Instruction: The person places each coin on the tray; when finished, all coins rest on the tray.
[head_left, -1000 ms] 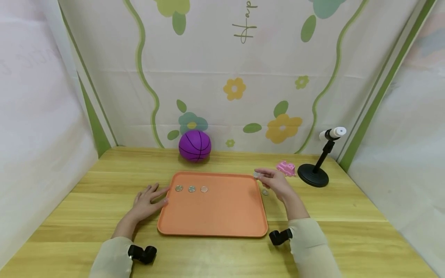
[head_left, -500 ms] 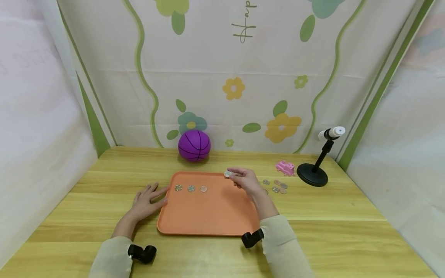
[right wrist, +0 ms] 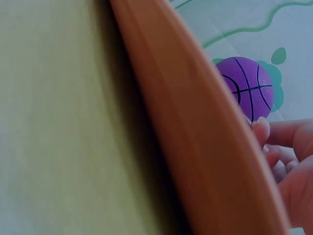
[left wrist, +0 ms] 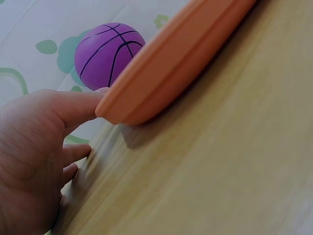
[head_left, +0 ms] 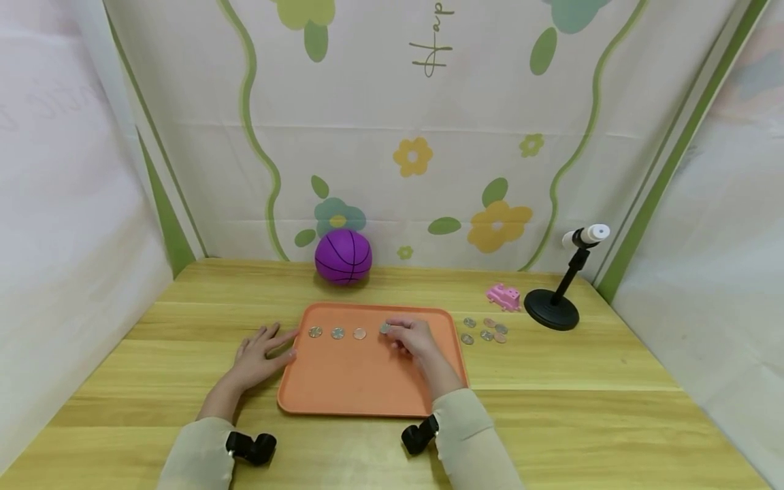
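Note:
An orange tray [head_left: 367, 388] lies on the wooden table, with a silvery coin [head_left: 315, 332], a second silvery coin [head_left: 337, 333] and a copper coin [head_left: 359, 333] in a row near its far left. Right of that row, my right hand [head_left: 412, 337] pinches another silvery coin [head_left: 384, 328] between thumb and fingertips, low over the tray. In the right wrist view the tray wall covers part of this hand. My left hand [head_left: 260, 357] rests on the table with fingers spread, its fingertips at the tray's left rim; the left wrist view shows a finger touching the tray edge [left wrist: 142, 93].
Several loose coins [head_left: 486, 335] lie on the table right of the tray. Behind them sit a pink toy [head_left: 504, 297] and a black stand [head_left: 552, 309] bearing a white cylinder. A purple ball [head_left: 344, 256] stands behind the tray, before a flower-printed cloth.
My right hand has carried the pinched coin leftward from the tray's right edge, then down beside the row, uncovering the loose coins. The left hand stays at the rim.

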